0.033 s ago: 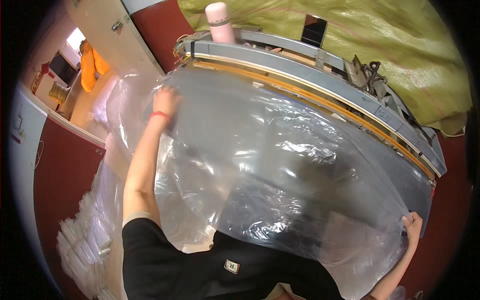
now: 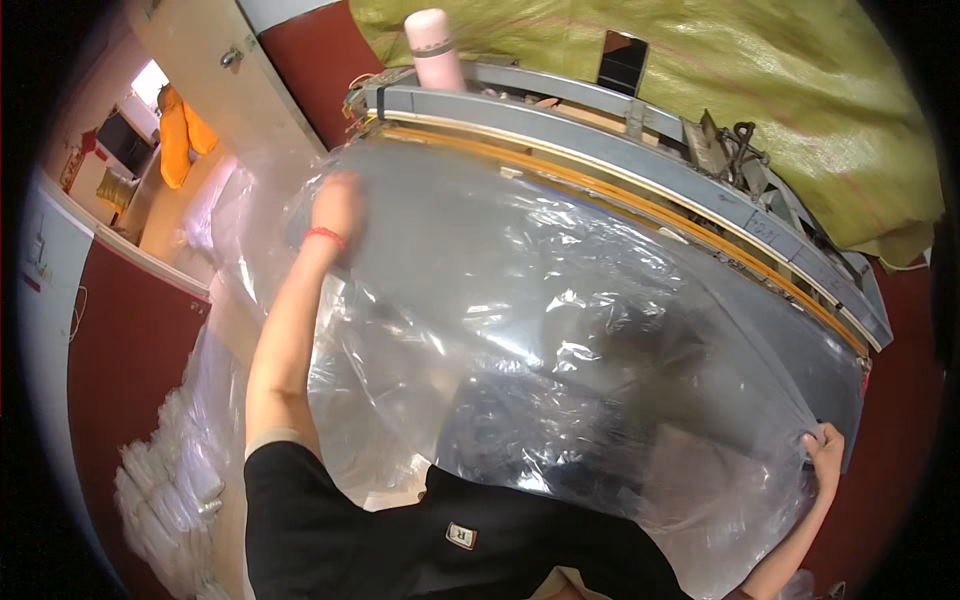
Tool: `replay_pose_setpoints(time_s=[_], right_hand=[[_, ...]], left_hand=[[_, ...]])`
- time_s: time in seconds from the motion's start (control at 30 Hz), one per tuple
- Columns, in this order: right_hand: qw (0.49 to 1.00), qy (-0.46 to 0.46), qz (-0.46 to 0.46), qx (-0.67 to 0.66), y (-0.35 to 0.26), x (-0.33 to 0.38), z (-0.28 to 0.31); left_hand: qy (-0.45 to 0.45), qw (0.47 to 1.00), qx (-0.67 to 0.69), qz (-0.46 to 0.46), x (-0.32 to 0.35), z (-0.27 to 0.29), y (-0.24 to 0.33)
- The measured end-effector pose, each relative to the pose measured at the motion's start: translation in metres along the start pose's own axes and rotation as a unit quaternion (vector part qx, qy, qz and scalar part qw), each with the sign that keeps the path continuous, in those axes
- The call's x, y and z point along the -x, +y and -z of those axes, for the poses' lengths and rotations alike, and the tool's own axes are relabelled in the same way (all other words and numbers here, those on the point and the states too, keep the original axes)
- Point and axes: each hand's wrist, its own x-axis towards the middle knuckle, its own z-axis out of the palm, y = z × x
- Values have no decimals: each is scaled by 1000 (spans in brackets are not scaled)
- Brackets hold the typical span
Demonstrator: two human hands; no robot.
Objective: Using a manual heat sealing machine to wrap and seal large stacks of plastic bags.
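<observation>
A large, clear plastic film sheet [image 2: 480, 330] spreads across a grey worktop [image 2: 420, 180], wrinkled and full of shiny reflections. At its far left part is my left hand [image 2: 340, 207], with a red band at the wrist. Motion blurs its fingers, so whether they grip the film or lie on it cannot be told. Far to the right, my right hand [image 2: 825, 450] pinches the film's right edge between thumb and fingers. Between the two hands the film is drawn fairly taut, and its near part hangs against my black shirt [image 2: 540, 540].
Behind the worktop runs a long grey metal bar [image 2: 600, 140] with an orange-yellow strip [image 2: 580, 180]. A pink bottle [image 2: 435, 50] and a dark phone-like slab [image 2: 622, 62] stand behind it. Bunched plastic [image 2: 180, 490] lies at left, below an open door [image 2: 210, 50].
My left hand has shifted very slightly and looks more blurred. Reflections and wrinkles on the film have changed, while my right hand keeps its pinch at the edge.
</observation>
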Motion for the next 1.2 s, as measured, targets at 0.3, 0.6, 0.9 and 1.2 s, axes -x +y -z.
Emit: replay_pose_setpoints(time_s=[0.3,0.6,0.9,1.2], right_hand=[[982,159,95,-39,-1,-18,106],[875,191,295,334,-77,-43,-54],[936,176,-129,275,41,-34,-26],[963,150,64,214,-21,-67,-68]], left_hand=[[-2,998,63,16,-36,-63,77],[5,997,-70,28,-30,-59,62],[-19,994,-87,55,-25,-30,15],[276,958,38,-63,104,-5,-16]])
